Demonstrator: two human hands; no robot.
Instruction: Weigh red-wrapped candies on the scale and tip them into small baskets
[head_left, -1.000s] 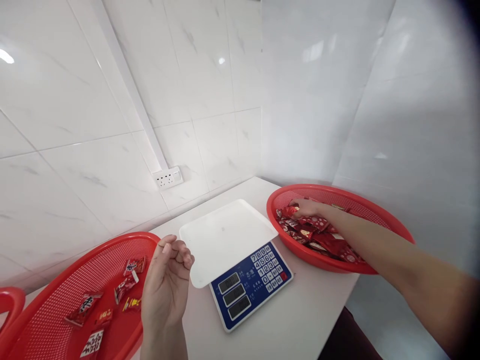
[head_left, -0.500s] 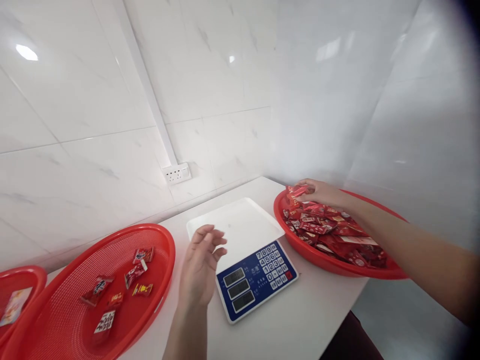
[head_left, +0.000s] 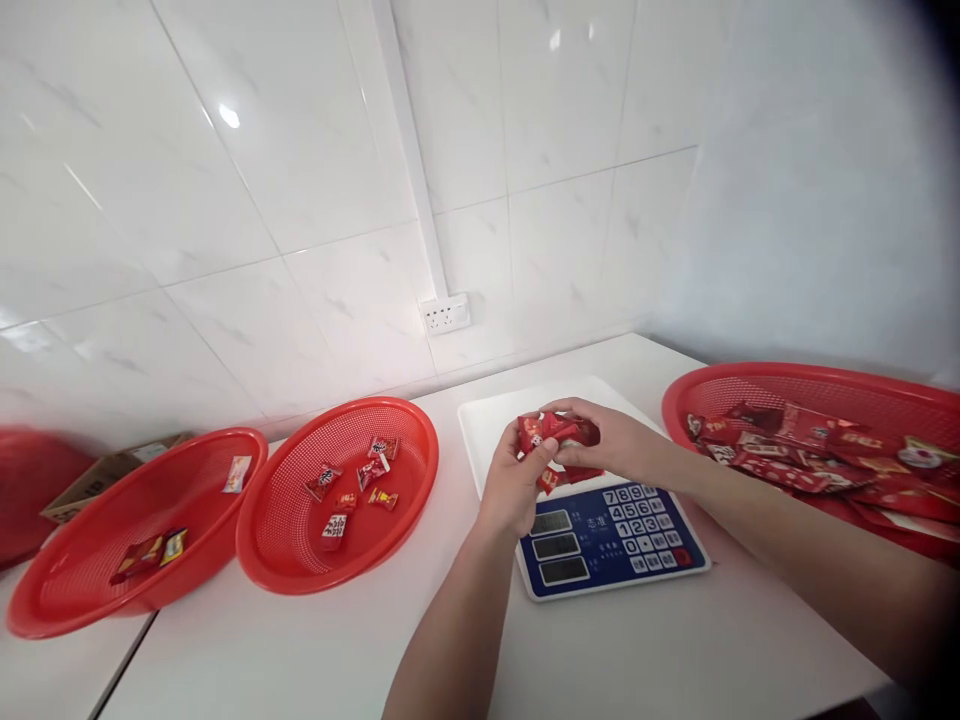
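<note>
My left hand (head_left: pixel 508 492) and my right hand (head_left: pixel 609 438) meet over a white digital scale (head_left: pixel 480 430) with a blue keypad panel. Between them they grip several red-wrapped candies (head_left: pixel 559 425), my fingers closed round the wrappers. One wrapper hangs below my right palm, and the candies in the middle are partly hidden by my fingers. To the right, a red basket (head_left: pixel 679 385) is heaped with similar red packets (head_left: pixel 817 440); my right forearm crosses in front of it.
A round red basket (head_left: pixel 262 555) left of the scale holds a few scattered wrapped candies (head_left: pixel 324 482). Further left, another red basket (head_left: pixel 45 620) contains a couple of packets, with a cardboard box (head_left: pixel 97 485) behind. A wall socket (head_left: pixel 446 314) sits above the white table (head_left: pixel 420 640).
My right hand has left the right basket carrying red candies and joined my left hand, which has closed on them over the scale. The view has swung left.
</note>
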